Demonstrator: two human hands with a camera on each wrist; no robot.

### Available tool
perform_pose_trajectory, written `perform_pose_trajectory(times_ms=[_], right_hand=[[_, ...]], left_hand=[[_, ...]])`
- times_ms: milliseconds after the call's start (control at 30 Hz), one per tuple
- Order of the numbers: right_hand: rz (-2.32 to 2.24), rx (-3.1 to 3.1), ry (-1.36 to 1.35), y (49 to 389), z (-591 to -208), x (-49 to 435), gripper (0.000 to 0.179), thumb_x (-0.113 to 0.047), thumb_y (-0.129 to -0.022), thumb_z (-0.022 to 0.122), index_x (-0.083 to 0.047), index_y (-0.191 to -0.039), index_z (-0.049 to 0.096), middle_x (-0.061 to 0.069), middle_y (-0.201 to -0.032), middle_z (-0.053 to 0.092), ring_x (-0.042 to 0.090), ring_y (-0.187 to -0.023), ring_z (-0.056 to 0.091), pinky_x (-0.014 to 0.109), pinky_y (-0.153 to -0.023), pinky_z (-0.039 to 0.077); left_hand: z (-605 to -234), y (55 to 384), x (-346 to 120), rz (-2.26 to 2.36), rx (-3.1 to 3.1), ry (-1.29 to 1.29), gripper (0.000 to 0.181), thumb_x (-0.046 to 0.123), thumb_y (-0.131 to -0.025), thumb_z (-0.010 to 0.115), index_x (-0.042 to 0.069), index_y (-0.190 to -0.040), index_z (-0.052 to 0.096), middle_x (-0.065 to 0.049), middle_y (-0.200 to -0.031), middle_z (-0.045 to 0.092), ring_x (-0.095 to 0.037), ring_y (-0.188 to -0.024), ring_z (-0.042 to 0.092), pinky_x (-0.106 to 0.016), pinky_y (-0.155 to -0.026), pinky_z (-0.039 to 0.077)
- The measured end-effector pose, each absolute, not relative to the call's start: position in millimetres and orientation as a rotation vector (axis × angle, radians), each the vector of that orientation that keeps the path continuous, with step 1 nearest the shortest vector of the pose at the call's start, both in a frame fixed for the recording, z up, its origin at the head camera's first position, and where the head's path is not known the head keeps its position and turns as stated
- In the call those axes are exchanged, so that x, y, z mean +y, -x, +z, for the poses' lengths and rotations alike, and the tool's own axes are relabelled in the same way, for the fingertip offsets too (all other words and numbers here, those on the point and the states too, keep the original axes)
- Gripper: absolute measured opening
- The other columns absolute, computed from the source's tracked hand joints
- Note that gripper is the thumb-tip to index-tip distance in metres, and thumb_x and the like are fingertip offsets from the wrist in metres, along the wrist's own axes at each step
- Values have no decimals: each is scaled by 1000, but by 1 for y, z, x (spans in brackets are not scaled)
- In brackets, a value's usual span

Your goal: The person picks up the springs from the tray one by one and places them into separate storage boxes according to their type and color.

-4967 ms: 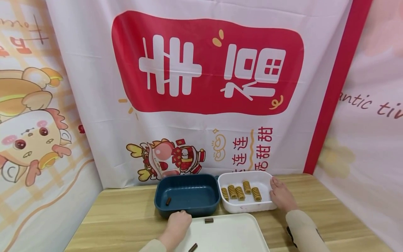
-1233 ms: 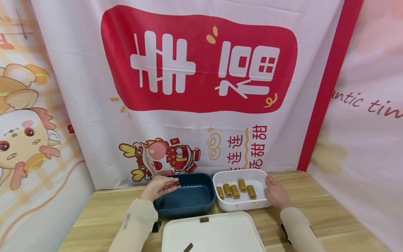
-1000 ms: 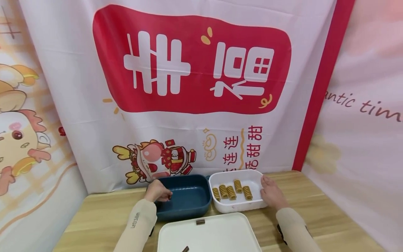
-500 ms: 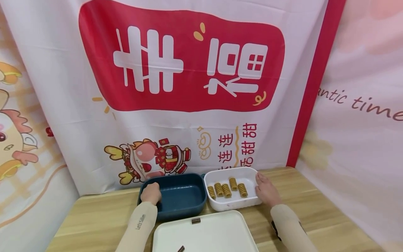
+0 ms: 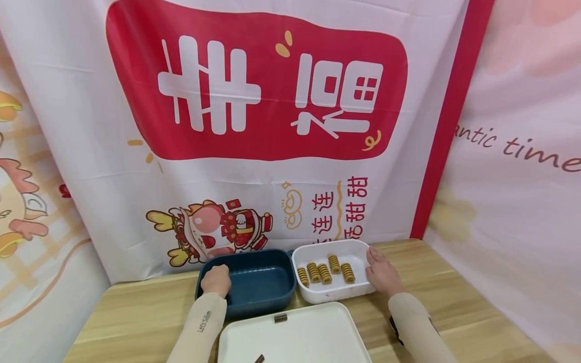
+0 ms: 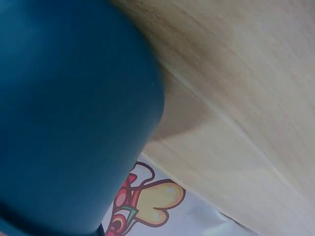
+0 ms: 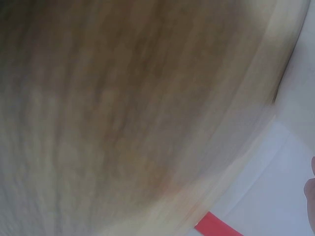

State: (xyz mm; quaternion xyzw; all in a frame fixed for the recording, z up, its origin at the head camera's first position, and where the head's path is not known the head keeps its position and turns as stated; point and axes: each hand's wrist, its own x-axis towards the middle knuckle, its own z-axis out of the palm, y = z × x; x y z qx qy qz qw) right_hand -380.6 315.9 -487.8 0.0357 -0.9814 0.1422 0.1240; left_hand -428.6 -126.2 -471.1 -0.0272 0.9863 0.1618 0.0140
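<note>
My left hand (image 5: 216, 280) reaches into the left end of a dark blue plastic container (image 5: 260, 256), its back facing up. The fingers are bent downward and their tips are hidden, so what they touch is out of sight. In the left wrist view the blue container's outer wall (image 6: 78, 123) fills the left side. My right hand (image 5: 383, 272) grips the right rim of a white container (image 5: 333, 295). Several yellow coil springs (image 5: 324, 274) lie in that container. In the right wrist view only some fingertips (image 7: 311, 191) show at the right edge.
A cream tray (image 5: 290, 345) lies in front of both containers on the wooden table (image 5: 122, 322). On it are two brown coil springs, one near the back edge (image 5: 280, 318) and another (image 5: 259, 358) at the front. A printed white banner (image 5: 268, 176) hangs behind.
My left hand, which held a small brown spring, has lowered into the blue container's left end. My right hand stays on the white container. The head view has turned left-to-right, shifting everything leftward.
</note>
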Motion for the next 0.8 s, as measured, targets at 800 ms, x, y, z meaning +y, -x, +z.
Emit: perform_pose_trajectory(times_ms=[800], right_hand=[[369, -2786, -207, 378, -490, 315, 49, -8, -92, 45, 19, -132, 38, 31, -140, 36, 45, -131, 32, 53, -107, 25]], left_hand=[[-399, 373, -121, 621, 3026, -268, 15, 5, -74, 78, 1, -66, 66, -5, -54, 59, -16, -45, 58, -31, -51, 51]])
